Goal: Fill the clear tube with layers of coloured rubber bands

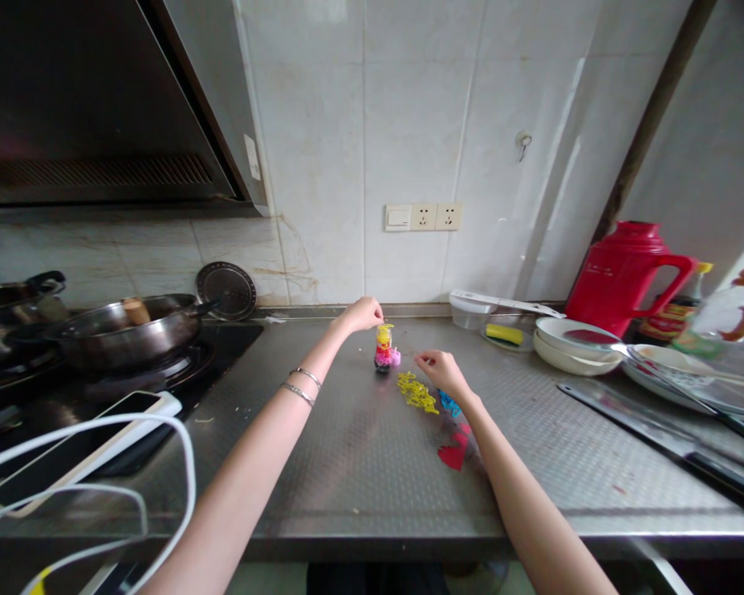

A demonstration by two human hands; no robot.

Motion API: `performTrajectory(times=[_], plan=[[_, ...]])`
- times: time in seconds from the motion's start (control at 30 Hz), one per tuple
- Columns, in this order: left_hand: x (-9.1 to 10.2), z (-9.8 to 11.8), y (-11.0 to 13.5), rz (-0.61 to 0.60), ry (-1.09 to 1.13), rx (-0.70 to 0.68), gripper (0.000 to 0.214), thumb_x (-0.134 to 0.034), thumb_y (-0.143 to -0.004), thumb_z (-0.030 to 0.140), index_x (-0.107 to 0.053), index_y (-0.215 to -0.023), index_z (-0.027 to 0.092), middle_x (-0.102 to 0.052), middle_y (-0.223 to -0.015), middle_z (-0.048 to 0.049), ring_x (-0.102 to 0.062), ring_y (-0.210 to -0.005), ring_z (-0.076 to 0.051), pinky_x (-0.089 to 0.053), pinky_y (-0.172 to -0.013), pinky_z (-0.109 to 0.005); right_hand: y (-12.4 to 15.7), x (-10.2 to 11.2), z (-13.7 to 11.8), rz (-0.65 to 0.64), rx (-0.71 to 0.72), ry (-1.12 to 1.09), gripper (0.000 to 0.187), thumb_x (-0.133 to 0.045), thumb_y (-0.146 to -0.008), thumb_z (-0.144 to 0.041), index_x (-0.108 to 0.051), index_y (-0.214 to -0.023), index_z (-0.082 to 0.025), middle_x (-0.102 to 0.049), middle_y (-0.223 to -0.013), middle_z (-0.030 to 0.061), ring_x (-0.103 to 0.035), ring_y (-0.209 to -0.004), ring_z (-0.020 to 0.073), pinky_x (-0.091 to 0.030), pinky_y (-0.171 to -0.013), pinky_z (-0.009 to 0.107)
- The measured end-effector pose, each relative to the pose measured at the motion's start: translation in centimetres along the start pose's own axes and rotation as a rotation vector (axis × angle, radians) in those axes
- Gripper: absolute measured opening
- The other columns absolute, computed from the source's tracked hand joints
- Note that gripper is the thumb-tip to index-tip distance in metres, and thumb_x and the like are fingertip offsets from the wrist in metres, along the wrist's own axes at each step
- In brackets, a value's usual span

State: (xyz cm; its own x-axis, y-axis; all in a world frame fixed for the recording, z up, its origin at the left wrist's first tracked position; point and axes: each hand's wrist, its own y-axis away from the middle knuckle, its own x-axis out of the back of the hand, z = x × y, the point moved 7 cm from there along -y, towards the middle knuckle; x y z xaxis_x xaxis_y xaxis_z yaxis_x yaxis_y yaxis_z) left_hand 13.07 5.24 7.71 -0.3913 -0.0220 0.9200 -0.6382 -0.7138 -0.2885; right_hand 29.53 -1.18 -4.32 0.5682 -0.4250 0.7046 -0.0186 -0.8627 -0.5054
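Note:
My left hand [360,314] is closed in a pinch at the mouth of a small clear jar [383,351]. Yellow shreds [385,327] stick up there, touching its fingertips. Inside the upright jar lie layers of yellow, red, pink and dark bits. A pink piece [396,357] sits against the jar's right side. To the right, my right hand [441,369] hovers above the counter with thumb and fingers together; what they hold, if anything, is too small to tell. Below it lie a pile of yellow shreds [417,392], some blue shreds [450,403] and red pieces [454,450], partly behind my right forearm.
On the left are a stove with a pan [124,330], a phone [68,450] and a white cable [189,463]. To the right stand bowls [576,355], a plastic tub [471,312], a red thermos [620,277] and a long knife [632,426]. A tiled wall closes the back.

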Motion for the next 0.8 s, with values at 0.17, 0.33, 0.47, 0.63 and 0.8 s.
performTrajectory(times=[0.17,0.33,0.47,0.63,0.8], plan=[[0.9,-1.3,1.2,0.197,0.132,-0.029,0.023,-0.054,-0.073,0.026,-0.071,-0.075,0.010,-0.069,-0.076,-0.0088,-0.059,-0.068,-0.015,-0.041,-0.066,-0.023,0.0,-0.3,0.0,-0.056,-0.010,-0.048,0.026,-0.049,-0.073,-0.030,-0.071,-0.079,-0.017,-0.069,-0.073,0.0046,-0.060,-0.066,0.0160,-0.041,-0.062,0.023],[-0.8,-4.5,4.6,0.277,0.309,0.082,0.026,-0.055,-0.073,0.030,-0.071,-0.076,0.010,-0.069,-0.080,-0.0100,-0.061,-0.072,-0.017,-0.042,-0.067,-0.025,0.2,-1.6,-0.3,-0.296,-0.005,-0.049,0.025,-0.056,-0.068,-0.029,-0.071,-0.083,-0.017,-0.069,-0.074,0.0031,-0.060,-0.067,0.0146,-0.042,-0.062,0.021],[-3.8,-7.5,7.1,0.205,0.393,0.175,0.030,-0.056,-0.071,0.035,-0.070,-0.074,0.010,-0.069,-0.075,-0.0089,-0.059,-0.069,-0.018,-0.040,-0.064,-0.026,0.6,-1.4,-0.8,-0.430,-0.014,-0.041,0.027,-0.061,-0.065,-0.032,-0.072,-0.085,-0.018,-0.069,-0.078,0.0024,-0.059,-0.068,0.0144,-0.042,-0.062,0.022],[-6.0,-9.7,8.3,0.144,0.408,0.236,0.034,-0.055,-0.069,0.040,-0.068,-0.064,0.009,-0.064,-0.060,-0.0055,-0.052,-0.057,-0.013,-0.035,-0.056,-0.024,1.2,-0.7,-1.2,-0.516,-0.025,0.009,0.031,-0.063,-0.063,-0.030,-0.071,-0.090,-0.019,-0.069,-0.083,0.0032,-0.060,-0.072,0.0155,-0.043,-0.063,0.021],[-7.2,-9.4,8.6,0.090,0.514,0.297,0.035,-0.056,-0.068,0.041,-0.069,-0.067,0.009,-0.062,-0.058,-0.0044,-0.042,-0.048,-0.008,-0.029,-0.049,-0.022,1.5,-1.1,-1.1,-0.569,-0.026,0.099,0.030,-0.064,-0.061,-0.023,-0.071,-0.090,-0.018,-0.069,-0.082,0.0039,-0.061,-0.072,0.0159,-0.043,-0.063,0.021]])
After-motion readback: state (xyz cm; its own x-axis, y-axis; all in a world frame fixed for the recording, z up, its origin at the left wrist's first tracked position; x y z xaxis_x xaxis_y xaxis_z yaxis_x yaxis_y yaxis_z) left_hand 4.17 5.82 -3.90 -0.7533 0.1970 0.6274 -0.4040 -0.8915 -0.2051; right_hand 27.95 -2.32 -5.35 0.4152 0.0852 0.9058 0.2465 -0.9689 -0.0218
